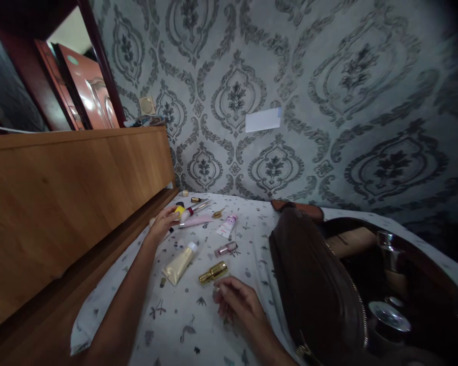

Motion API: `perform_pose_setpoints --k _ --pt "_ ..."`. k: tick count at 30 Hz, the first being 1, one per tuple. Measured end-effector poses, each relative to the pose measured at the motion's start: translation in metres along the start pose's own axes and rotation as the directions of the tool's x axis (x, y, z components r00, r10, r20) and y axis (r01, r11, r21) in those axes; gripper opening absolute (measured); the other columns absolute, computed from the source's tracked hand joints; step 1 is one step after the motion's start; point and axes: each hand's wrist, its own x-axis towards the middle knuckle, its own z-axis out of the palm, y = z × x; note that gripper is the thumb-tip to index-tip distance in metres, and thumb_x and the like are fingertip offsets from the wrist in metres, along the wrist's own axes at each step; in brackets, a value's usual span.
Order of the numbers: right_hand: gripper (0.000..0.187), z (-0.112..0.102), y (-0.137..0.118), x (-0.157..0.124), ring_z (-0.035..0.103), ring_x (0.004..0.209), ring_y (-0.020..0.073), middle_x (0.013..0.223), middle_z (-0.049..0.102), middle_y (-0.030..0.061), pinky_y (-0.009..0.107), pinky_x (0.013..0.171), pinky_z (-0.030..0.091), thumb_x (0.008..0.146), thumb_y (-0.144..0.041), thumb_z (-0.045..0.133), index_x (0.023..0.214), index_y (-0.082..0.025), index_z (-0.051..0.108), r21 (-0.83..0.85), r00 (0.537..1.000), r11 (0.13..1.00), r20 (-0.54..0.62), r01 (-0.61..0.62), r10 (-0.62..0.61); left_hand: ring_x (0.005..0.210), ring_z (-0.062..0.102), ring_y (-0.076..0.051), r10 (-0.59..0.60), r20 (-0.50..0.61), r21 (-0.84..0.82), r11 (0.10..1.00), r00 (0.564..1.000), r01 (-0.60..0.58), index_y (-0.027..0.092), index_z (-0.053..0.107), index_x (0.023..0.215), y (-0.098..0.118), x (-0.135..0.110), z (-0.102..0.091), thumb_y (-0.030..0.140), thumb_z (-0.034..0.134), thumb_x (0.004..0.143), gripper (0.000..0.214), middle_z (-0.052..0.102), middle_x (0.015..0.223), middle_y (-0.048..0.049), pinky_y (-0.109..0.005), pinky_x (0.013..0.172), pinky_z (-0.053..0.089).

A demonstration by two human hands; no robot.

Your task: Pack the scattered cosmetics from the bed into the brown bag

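Yellow, bright against the pale cloth, is the small dark-topped container (180,211) at the fingertips of my left hand (165,223), out at the far left part of the bed-like surface, near the wooden board (80,188). My fingers lie against it or just beside it, and I cannot tell whether they have closed on it; they hide part of its shape. Just right of it lies a slim piece (198,208), dark red at one part and shiny silver at the far end, and nearer me a pale pink, flat, tapering item (196,221). My right hand (238,302) is low over the printed cloth (179,323), palm turned inward, fingers loosely bent with a little room between them and the thumb, nothing visible in them. Just beyond those fingertips rests a glossy gold bottle (212,272) on its side, narrowing toward its left end. Left of that, a cream-yellow tube (180,263) lies slantwise, its white cap pointing away from me; a small pinkish, clear-looking tube (226,248) and a white squeeze tube (227,226) with pink-purple markings lie farther off. To my right, the dark brown leathery bag (315,284) gapes, its zip teeth catching light.
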Motion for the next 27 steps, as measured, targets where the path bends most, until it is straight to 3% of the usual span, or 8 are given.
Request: perform_pose_setpoints --k 3,6,9,12,16,21,27 --pt "0.059 -0.001 0.0 0.001 0.055 0.051 0.0098 0.072 0.066 0.0037 0.02 0.046 0.034 0.069 -0.068 0.071 0.093 -0.015 0.066 0.094 0.998 0.996 -0.057 0.002 0.003 0.09 0.061 -0.02 0.007 0.218 -0.114 0.993 0.976 0.019 0.016 0.066 0.112 0.018 -0.009 0.025 0.05 0.082 0.06 0.064 0.065 0.108 -0.0099 -0.028 0.074 0.049" --pt "0.065 -0.001 -0.001 0.002 0.059 0.052 0.0115 0.079 0.068 0.0051 0.021 0.045 0.036 0.067 -0.069 0.072 0.104 -0.016 0.064 0.181 0.993 0.983 -0.115 0.026 -0.005 0.092 0.061 -0.021 0.005 0.381 -0.162 0.985 0.925 0.062 0.016 0.07 0.108 0.028 -0.019 0.053 0.043 0.089 0.052 0.065 0.067 0.102 -0.0081 -0.027 0.078 0.047" --pt "0.072 -0.001 -0.002 0.002 0.064 0.056 0.014 0.089 0.069 0.0063 0.021 0.044 0.039 0.066 -0.071 0.071 0.112 -0.017 0.061 0.242 0.99 0.968 -0.142 0.061 -0.027 0.094 0.061 -0.02 0.0 0.588 -0.159 0.98 0.809 0.116 0.017 0.07 0.107 0.032 -0.03 0.078 0.036 0.09 0.055 0.059 0.067 0.101 -0.0061 -0.027 0.082 0.045" --pt "0.068 0.001 -0.001 0.004 0.066 0.056 0.0151 0.088 0.069 0.0054 0.02 0.041 0.04 0.067 -0.074 0.067 0.102 -0.017 0.06 0.301 0.987 0.951 -0.156 0.07 -0.023 0.096 0.06 -0.02 -0.048 0.745 -0.082 0.984 0.666 0.161 0.018 0.068 0.11 0.036 -0.041 0.098 0.034 0.088 0.06 0.056 0.066 0.105 -0.0054 -0.027 0.085 0.043" --pt "0.07 0.002 0.004 0.008 0.062 0.046 0.0136 0.071 0.066 0.0005 0.019 0.036 0.034 0.064 -0.08 0.064 0.093 -0.017 0.058 0.387 0.982 0.918 -0.19 0.085 -0.011 0.095 0.058 -0.018 -0.112 0.815 0.027 0.987 0.568 0.156 0.018 0.065 0.111 0.039 -0.05 0.11 0.037 0.084 0.066 0.052 0.063 0.101 -0.0031 -0.027 0.085 0.042" --pt "0.068 -0.002 0.006 0.011 0.059 0.042 0.0106 0.066 0.065 -0.0014 0.018 0.036 0.032 0.063 -0.079 0.064 0.088 -0.016 0.055 0.434 0.984 0.896 -0.178 0.09 -0.013 0.086 0.056 -0.018 -0.178 0.834 0.111 0.981 0.522 0.157 0.018 0.061 0.109 0.038 -0.051 0.113 0.043 0.078 0.072 0.048 0.062 0.093 -0.0018 -0.026 0.076 0.044" --pt "0.069 -0.004 0.004 0.013 0.058 0.041 0.0096 0.062 0.064 -0.0025 0.018 0.035 0.03 0.059 -0.08 0.067 0.082 -0.017 0.054 0.502 0.982 0.859 -0.186 0.1 -0.006 0.084 0.056 -0.019 -0.191 0.831 0.138 0.981 0.522 0.139 0.019 0.059 0.107 0.038 -0.052 0.119 0.051 0.075 0.073 0.049 0.06 0.092 -0.0024 -0.027 0.072 0.045"
